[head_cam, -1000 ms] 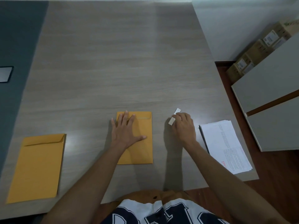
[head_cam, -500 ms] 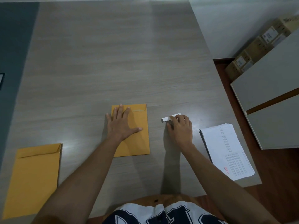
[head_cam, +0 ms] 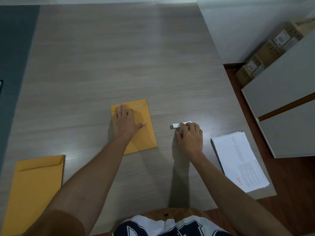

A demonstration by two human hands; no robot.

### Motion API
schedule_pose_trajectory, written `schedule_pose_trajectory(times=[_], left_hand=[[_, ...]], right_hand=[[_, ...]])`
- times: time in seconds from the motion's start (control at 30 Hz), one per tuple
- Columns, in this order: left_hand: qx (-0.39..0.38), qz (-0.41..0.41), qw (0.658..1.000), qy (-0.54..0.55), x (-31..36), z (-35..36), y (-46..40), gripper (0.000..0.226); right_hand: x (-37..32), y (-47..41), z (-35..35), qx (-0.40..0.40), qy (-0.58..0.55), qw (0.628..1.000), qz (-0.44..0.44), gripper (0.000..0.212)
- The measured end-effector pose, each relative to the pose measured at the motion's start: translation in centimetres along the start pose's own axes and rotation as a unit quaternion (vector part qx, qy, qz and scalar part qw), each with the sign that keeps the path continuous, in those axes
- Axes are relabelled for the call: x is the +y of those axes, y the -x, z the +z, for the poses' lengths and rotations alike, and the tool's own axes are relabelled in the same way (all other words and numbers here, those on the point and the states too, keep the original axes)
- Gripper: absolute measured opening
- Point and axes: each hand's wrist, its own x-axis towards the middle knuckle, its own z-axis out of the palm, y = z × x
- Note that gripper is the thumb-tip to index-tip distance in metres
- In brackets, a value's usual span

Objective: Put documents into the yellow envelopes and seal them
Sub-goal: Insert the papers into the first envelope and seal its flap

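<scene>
1. Left hand (head_cam: 127, 122): spread flat, palm down, pressing on the yellow envelope (head_cam: 138, 132) at table centre; nothing gripped.
2. Right hand (head_cam: 191, 138): fingertips pinched on a white paper strip (head_cam: 177, 125), low over the table (head_cam: 119, 57), right of the envelope.
3. Flap of the centre envelope folded down at its far end.
4. Second yellow envelope (head_cam: 34, 191): near left, flap at far end.
5. Stack of printed documents (head_cam: 240, 160): near right edge, just beside the right hand.
6. Cardboard boxes (head_cam: 271, 48): far right, on the floor.
</scene>
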Motion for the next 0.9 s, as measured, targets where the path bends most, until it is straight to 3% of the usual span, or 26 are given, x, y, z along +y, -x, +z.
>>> schedule_pose_trajectory(times=[0.2, 0.57, 0.9], left_hand=[[0.012, -0.013, 0.999, 0.029, 0.3, 0.4, -1.0, 0.077], [-0.028, 0.006, 0.999, 0.021, 1.4, -0.5, -2.0, 0.088], [0.007, -0.001, 0.998, 0.061, 0.2, -1.7, 0.3, 0.078]], right_hand=[[-0.1, 0.0, 0.1, 0.010, 0.012, 1.000, 0.000, 0.026], [-0.4, -0.5, -0.1, -0.008, 0.018, 1.000, 0.004, 0.029], [-2.3, 0.1, -0.6, 0.004, -0.001, 1.000, -0.018, 0.034]])
